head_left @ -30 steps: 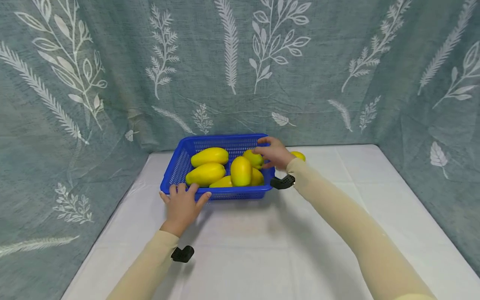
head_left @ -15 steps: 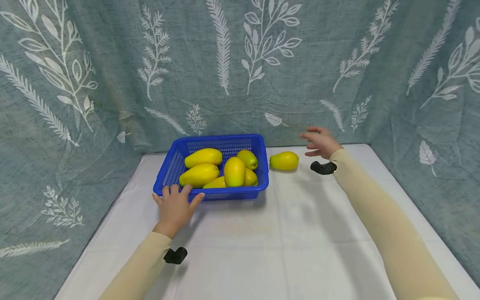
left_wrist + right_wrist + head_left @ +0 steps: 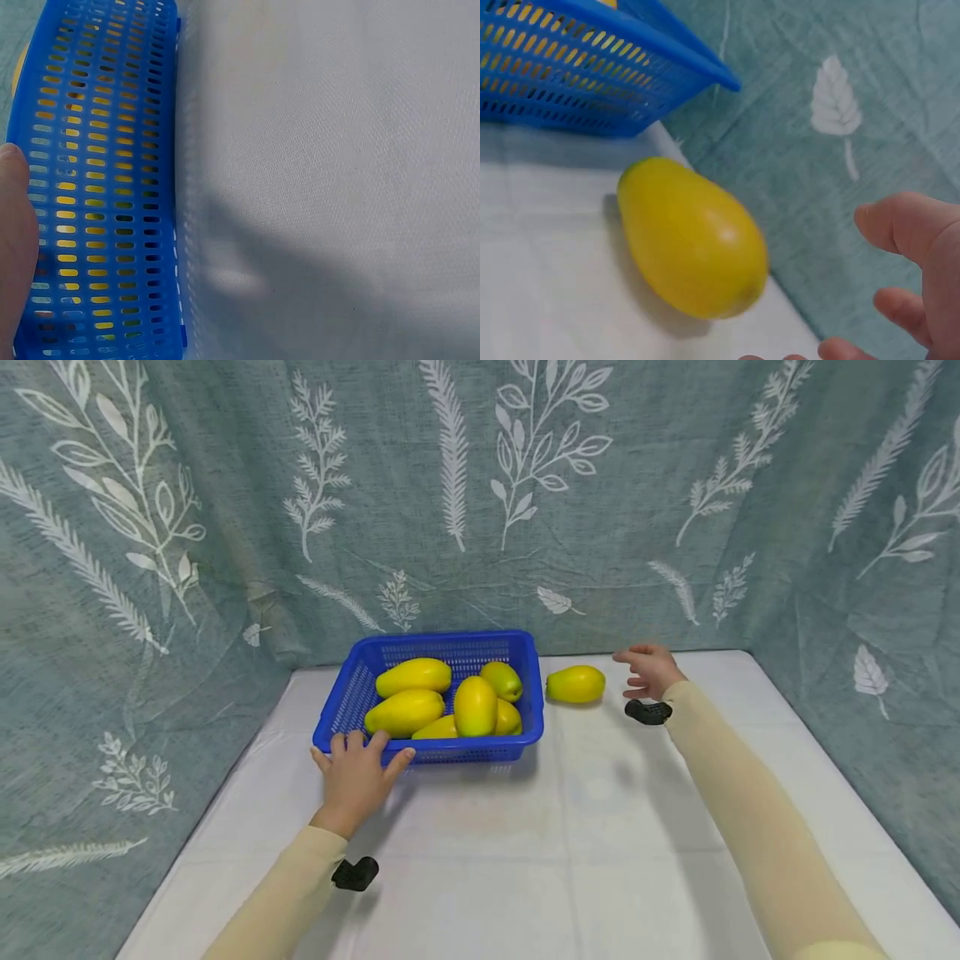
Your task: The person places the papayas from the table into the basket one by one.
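A blue plastic basket (image 3: 442, 752) with slotted walls holds several yellow papayas (image 3: 405, 713). My left hand (image 3: 354, 781) grips its front rim near the left corner, fingers over the edge and thumb on the outer side. In the left wrist view, the thumb side of that hand lies along the slotted wall (image 3: 105, 187). One more papaya (image 3: 576, 684), green at its narrow end, lies on the table just right of the basket. To the right of this fruit my right hand (image 3: 651, 672) hovers with fingers apart and nothing in them; the right wrist view shows a gap between fingers and papaya.
A white cloth (image 3: 480, 877) covers the table. Blue-green curtains (image 3: 450, 510) with white leaf prints stand close behind the basket and along both sides. Each wrist carries a small black device (image 3: 356, 874).
My right hand has moved from above the basket's right side out to the right of the lone papaya, which now shows fully. My left hand stays on the rim.
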`<action>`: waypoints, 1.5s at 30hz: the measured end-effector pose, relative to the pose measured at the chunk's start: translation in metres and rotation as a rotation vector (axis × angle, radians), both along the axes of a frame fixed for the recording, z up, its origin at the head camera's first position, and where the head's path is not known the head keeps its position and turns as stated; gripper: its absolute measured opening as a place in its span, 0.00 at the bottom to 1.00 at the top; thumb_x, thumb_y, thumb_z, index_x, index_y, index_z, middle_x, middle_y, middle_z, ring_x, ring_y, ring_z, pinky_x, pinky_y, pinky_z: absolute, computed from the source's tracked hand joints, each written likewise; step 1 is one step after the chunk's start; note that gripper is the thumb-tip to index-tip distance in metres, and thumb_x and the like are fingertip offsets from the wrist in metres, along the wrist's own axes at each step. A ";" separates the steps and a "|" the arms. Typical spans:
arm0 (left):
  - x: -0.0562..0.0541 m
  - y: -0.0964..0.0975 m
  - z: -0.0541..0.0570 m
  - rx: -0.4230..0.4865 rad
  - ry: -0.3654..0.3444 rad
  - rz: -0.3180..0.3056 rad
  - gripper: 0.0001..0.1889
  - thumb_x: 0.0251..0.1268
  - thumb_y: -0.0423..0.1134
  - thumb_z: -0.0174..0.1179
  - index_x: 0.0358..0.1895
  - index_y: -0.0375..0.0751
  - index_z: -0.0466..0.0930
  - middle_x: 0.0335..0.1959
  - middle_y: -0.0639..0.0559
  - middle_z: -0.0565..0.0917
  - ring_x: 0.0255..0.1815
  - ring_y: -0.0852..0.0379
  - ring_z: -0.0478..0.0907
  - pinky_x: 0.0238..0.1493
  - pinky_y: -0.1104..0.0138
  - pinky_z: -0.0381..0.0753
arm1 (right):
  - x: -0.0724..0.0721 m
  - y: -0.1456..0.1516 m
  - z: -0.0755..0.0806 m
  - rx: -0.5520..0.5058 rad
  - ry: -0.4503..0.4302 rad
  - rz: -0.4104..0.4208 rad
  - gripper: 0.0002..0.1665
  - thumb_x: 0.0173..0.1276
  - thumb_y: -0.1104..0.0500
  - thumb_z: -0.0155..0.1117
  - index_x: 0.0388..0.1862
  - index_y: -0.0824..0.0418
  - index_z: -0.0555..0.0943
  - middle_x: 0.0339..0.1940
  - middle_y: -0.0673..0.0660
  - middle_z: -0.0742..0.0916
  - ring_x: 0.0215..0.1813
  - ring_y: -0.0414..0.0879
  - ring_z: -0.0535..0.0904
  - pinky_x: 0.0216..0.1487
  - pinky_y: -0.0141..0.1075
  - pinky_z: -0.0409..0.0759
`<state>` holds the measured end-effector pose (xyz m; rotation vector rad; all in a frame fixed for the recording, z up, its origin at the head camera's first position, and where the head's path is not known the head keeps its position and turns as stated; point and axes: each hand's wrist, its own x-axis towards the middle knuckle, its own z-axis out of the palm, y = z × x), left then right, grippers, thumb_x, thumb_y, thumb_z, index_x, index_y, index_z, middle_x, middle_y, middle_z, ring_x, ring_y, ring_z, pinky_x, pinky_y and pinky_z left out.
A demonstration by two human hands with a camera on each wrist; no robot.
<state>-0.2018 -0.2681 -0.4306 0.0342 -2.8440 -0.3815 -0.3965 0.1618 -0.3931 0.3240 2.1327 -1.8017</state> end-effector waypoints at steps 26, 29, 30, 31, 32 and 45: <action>-0.001 -0.001 0.001 -0.007 0.023 0.012 0.28 0.74 0.59 0.56 0.59 0.38 0.80 0.55 0.26 0.77 0.67 0.20 0.62 0.65 0.17 0.44 | -0.004 -0.051 -0.043 -0.040 -0.040 -0.061 0.44 0.76 0.52 0.60 0.84 0.56 0.53 0.82 0.64 0.63 0.77 0.59 0.69 0.71 0.52 0.76; 0.000 -0.002 0.000 -0.006 0.010 0.013 0.28 0.74 0.59 0.56 0.60 0.38 0.79 0.56 0.26 0.77 0.68 0.19 0.62 0.65 0.17 0.44 | 0.000 -0.049 -0.040 -0.016 -0.015 -0.070 0.44 0.76 0.52 0.60 0.84 0.57 0.53 0.82 0.64 0.64 0.77 0.58 0.69 0.71 0.49 0.76; 0.001 -0.003 0.001 -0.003 0.004 0.017 0.28 0.75 0.59 0.56 0.60 0.38 0.79 0.56 0.26 0.76 0.68 0.19 0.62 0.65 0.17 0.43 | 0.000 -0.048 -0.038 -0.011 -0.007 -0.073 0.44 0.76 0.52 0.60 0.84 0.57 0.53 0.82 0.64 0.64 0.77 0.58 0.69 0.71 0.49 0.76; 0.001 -0.002 0.000 0.000 -0.001 0.018 0.28 0.75 0.60 0.56 0.60 0.38 0.79 0.56 0.26 0.76 0.68 0.20 0.62 0.66 0.18 0.43 | 0.001 -0.045 -0.035 -0.011 -0.001 -0.078 0.44 0.76 0.52 0.60 0.84 0.57 0.53 0.82 0.64 0.64 0.77 0.58 0.69 0.71 0.48 0.76; 0.002 -0.001 0.000 0.003 -0.004 0.020 0.28 0.74 0.60 0.56 0.61 0.38 0.79 0.56 0.26 0.76 0.68 0.20 0.61 0.66 0.18 0.43 | 0.002 -0.042 -0.031 -0.013 0.008 -0.081 0.44 0.77 0.53 0.60 0.84 0.57 0.52 0.82 0.64 0.64 0.77 0.58 0.69 0.72 0.48 0.76; 0.000 0.001 -0.003 -0.002 0.024 0.015 0.28 0.74 0.60 0.56 0.59 0.38 0.79 0.56 0.25 0.77 0.66 0.20 0.64 0.66 0.18 0.42 | 0.000 -0.042 0.054 -0.023 0.161 -0.021 0.43 0.76 0.55 0.61 0.84 0.56 0.53 0.81 0.65 0.65 0.77 0.59 0.70 0.69 0.49 0.78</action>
